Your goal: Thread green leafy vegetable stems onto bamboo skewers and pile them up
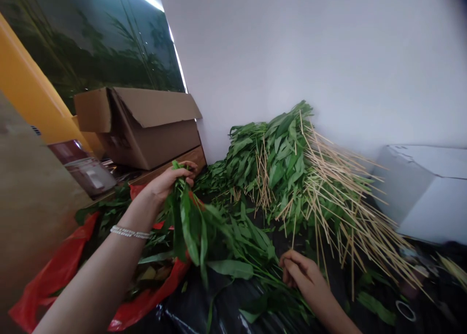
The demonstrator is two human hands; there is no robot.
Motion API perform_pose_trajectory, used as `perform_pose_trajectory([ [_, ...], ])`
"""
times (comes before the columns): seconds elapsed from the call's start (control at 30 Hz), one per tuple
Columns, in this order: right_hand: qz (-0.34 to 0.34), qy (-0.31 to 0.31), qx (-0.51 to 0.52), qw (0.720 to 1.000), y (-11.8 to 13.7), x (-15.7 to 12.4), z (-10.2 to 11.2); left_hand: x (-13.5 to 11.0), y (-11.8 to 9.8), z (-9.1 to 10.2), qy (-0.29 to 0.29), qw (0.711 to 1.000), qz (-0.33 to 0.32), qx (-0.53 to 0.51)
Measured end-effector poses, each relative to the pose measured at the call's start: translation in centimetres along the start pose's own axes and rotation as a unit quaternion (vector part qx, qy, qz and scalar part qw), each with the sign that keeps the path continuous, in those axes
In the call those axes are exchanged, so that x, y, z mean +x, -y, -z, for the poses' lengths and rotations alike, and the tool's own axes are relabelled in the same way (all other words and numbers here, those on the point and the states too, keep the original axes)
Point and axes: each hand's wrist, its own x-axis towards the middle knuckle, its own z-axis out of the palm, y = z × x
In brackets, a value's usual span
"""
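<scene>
My left hand [171, 181] is raised and closed round the top of a bunch of long green leafy stems [189, 222] that hang down from it. My right hand [301, 273] rests low on the black sheet, fingers curled and pinched near the lower stems of loose greens [251, 256]; what it grips is too small to see. A beaded bracelet [129, 233] circles my left wrist. Behind, a big heap of greens threaded on wooden skewers [310, 178] leans against the white wall.
An open cardboard box [146, 125] stands at the back left. A red plastic bag [58, 271] with leaf scraps lies under my left arm. A white box [426, 188] sits at the right. Black plastic sheeting [219, 305] covers the surface.
</scene>
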Motion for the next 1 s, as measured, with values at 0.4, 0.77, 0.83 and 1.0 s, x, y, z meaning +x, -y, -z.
perform_pose_trajectory([
  [0.4, 0.005, -0.037, 0.003, 0.999, -0.8, 0.5, 0.3, 3.4, 6.6, -10.7, 0.178, 0.940, 0.038, 0.289],
  [0.77, -0.003, 0.007, -0.030, 1.000, -0.6, 0.3, 0.8, -8.1, 3.1, -9.2, 0.222, 0.863, -0.109, 0.439],
  [0.83, -0.007, 0.012, -0.034, 0.999, -0.4, 0.2, 0.6, -11.5, 3.2, -8.9, 0.261, 0.824, -0.105, 0.493],
  [1.0, -0.001, -0.012, -0.040, 0.999, -0.1, 0.1, 0.3, -15.6, 4.4, -9.4, 0.317, 0.784, -0.080, 0.527],
])
